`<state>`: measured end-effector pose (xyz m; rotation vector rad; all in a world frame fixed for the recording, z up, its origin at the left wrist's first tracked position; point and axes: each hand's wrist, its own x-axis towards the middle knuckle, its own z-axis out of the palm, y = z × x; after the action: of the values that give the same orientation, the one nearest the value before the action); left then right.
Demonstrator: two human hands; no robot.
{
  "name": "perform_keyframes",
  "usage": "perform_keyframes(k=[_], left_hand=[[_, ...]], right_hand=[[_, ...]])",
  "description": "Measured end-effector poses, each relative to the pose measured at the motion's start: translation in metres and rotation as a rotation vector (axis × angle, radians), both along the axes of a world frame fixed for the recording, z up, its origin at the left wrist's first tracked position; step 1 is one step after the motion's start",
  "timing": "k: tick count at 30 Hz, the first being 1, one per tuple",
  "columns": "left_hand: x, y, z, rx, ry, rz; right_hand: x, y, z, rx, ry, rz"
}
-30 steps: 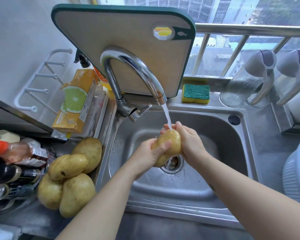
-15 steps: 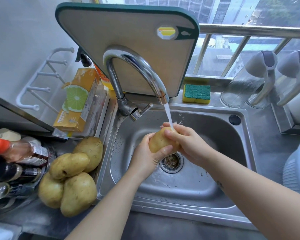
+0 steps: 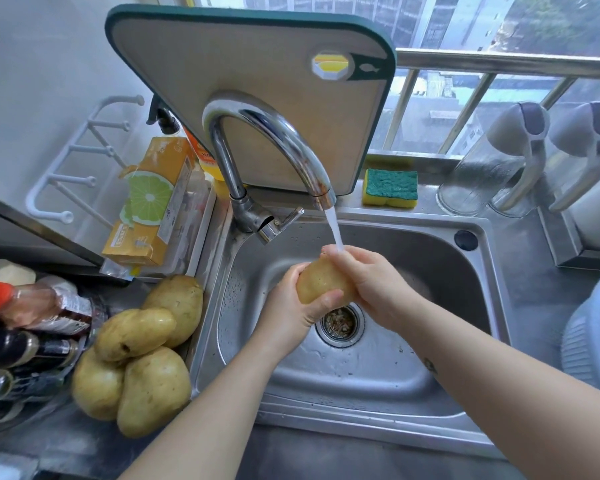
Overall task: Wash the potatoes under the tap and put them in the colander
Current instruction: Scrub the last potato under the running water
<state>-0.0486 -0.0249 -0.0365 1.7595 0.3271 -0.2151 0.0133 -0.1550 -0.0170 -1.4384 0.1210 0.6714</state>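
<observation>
A wet yellow potato (image 3: 321, 279) is held over the steel sink (image 3: 388, 368), under the stream running from the curved tap (image 3: 274, 136). My left hand (image 3: 291, 310) grips it from below and the left, thumb across its lower side. My right hand (image 3: 368, 282) wraps over its top and right side, and the water lands on those fingers. Several dry potatoes (image 3: 139, 351) are piled on the counter left of the sink. A grey-blue ribbed colander (image 3: 589, 341) shows at the right edge, partly cut off.
A cutting board (image 3: 257, 81) leans behind the tap. A sponge (image 3: 390, 187) lies on the back ledge, with two glass jugs (image 3: 492, 168) to its right. Bottles (image 3: 32, 323) and an orange box (image 3: 153, 202) crowd the left counter. The drain strainer (image 3: 340, 322) holds scraps.
The potato has turned in my hands from upright to lying more across. My right hand has slid over its top into the water stream.
</observation>
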Motion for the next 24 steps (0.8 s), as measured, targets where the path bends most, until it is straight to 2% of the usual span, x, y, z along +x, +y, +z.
perform_keyframes(k=[2, 3, 6, 9, 15, 17, 20, 24], left_hand=[[0.000, 0.004, 0.000, -0.104, 0.017, 0.008], [-0.001, 0.006, 0.000, -0.152, 0.029, 0.000], [-0.004, 0.008, 0.001, -0.266, 0.046, -0.039], [-0.002, 0.007, -0.001, -0.258, 0.049, -0.023], [0.001, -0.001, 0.000, 0.052, 0.003, -0.003], [0.001, -0.005, 0.001, 0.080, -0.002, 0.014], [0.001, -0.003, 0.001, 0.054, 0.016, 0.021], [0.003, 0.001, 0.003, -0.021, 0.062, -0.019]], right_hand=[[-0.002, -0.003, -0.001, -0.045, -0.108, 0.121], [-0.001, -0.006, -0.002, -0.009, -0.085, 0.173], [0.006, -0.019, 0.004, 0.258, 0.162, 0.273], [0.011, -0.022, 0.007, 0.303, 0.251, 0.250], [0.007, -0.001, 0.004, 0.091, 0.173, -0.065], [0.005, 0.003, 0.003, -0.002, 0.120, -0.100], [-0.001, 0.003, 0.003, -0.088, -0.041, -0.034], [-0.003, -0.011, 0.005, -0.194, -0.237, 0.203]])
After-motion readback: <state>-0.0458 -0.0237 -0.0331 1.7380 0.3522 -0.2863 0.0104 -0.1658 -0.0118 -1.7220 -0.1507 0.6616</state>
